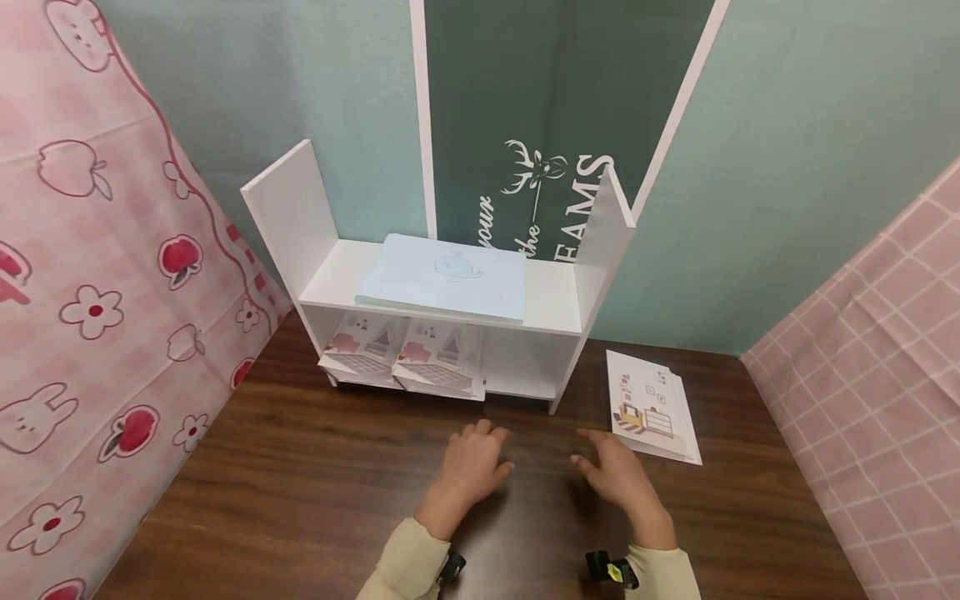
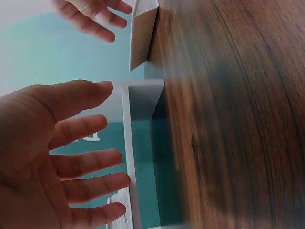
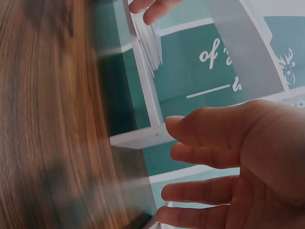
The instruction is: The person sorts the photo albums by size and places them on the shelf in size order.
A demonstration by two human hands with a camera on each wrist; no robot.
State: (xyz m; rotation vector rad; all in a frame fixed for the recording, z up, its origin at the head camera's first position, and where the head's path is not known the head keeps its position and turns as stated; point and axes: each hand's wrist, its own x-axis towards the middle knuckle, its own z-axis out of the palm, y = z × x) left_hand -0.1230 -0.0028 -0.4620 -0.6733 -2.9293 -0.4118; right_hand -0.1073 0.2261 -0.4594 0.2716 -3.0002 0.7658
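My left hand (image 1: 471,468) is held over the brown table in front of a white two-tier shelf (image 1: 551,300), fingers spread and holding nothing. To its right is my right hand (image 1: 621,477), also with loose, parted fingers and nothing in them. Close beyond the right hand's fingertips lies a stack of booklets (image 1: 652,404) with a room drawing on the cover. Two piles of booklets with a pink sofa picture, a left pile (image 1: 362,348) and a right pile (image 1: 441,354), rest side by side in the lower tier. A pale blue whale-covered booklet (image 1: 450,279) lies flat on the upper tier.
The wooden table (image 1: 285,492) runs up to a green wall covering (image 1: 675,283) behind the shelf. Pink patterned cloth (image 1: 97,308) hangs at the left, and pink checked cloth (image 1: 885,400) borders the right side. The shelf's upright side panels stand above its upper tier.
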